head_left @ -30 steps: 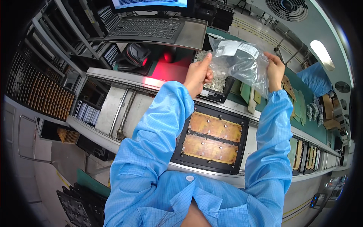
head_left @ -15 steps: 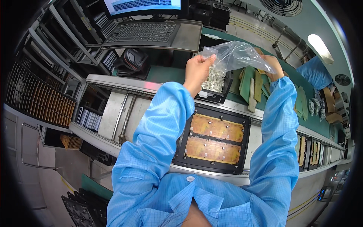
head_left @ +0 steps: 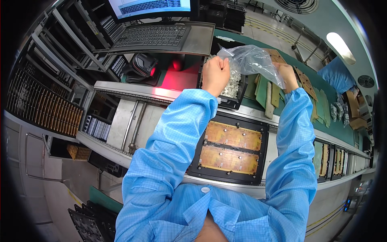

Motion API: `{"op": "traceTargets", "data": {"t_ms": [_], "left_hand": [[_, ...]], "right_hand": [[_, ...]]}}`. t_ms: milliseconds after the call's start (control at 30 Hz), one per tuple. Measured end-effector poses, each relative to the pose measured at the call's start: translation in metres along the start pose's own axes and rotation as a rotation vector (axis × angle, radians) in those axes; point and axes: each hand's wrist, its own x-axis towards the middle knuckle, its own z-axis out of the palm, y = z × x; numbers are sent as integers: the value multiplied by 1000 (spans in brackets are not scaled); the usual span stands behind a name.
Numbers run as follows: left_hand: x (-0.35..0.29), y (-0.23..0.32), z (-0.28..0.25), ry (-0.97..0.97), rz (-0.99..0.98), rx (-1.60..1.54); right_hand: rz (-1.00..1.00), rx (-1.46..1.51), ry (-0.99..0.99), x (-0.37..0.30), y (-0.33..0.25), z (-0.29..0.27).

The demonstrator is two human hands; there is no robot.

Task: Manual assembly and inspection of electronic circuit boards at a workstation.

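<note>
Between my hands stretches a clear plastic bag (head_left: 254,60), crumpled and see-through. My left hand (head_left: 216,76) is closed on its left end, above a black bin (head_left: 229,103). Small white parts (head_left: 231,86) fill that bin, partly covered by the hand and the bag. At the bag's right end my right hand (head_left: 287,76) grips the plastic, with its fingertips partly hidden. Nearer to me, a black carrier frame (head_left: 193,163) on the conveyor holds two amber circuit panels (head_left: 231,136).
Green and tan strips (head_left: 268,94) lie right of the bin on the green bench. A barcode scanner (head_left: 141,66) stands left, its red light on the bench. Behind it are a keyboard (head_left: 149,36) and a monitor (head_left: 153,6). The conveyor rail (head_left: 133,89) crosses in front.
My left hand has moved slightly right and turned into a fist on the bag. My right hand has shifted a little left and lower. The scanner's red light has come on.
</note>
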Motion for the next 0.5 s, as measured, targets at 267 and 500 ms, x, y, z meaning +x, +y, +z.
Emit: {"op": "traceTargets", "data": {"t_ms": [267,500], "left_hand": [[-8,16,-9,-375,-457,-580],[-36,57,-14,-467,-609,-1248]], "right_hand": [[-445,162,-38,17,34,-38],[-750,575,-376,-42,45,-30]]}}
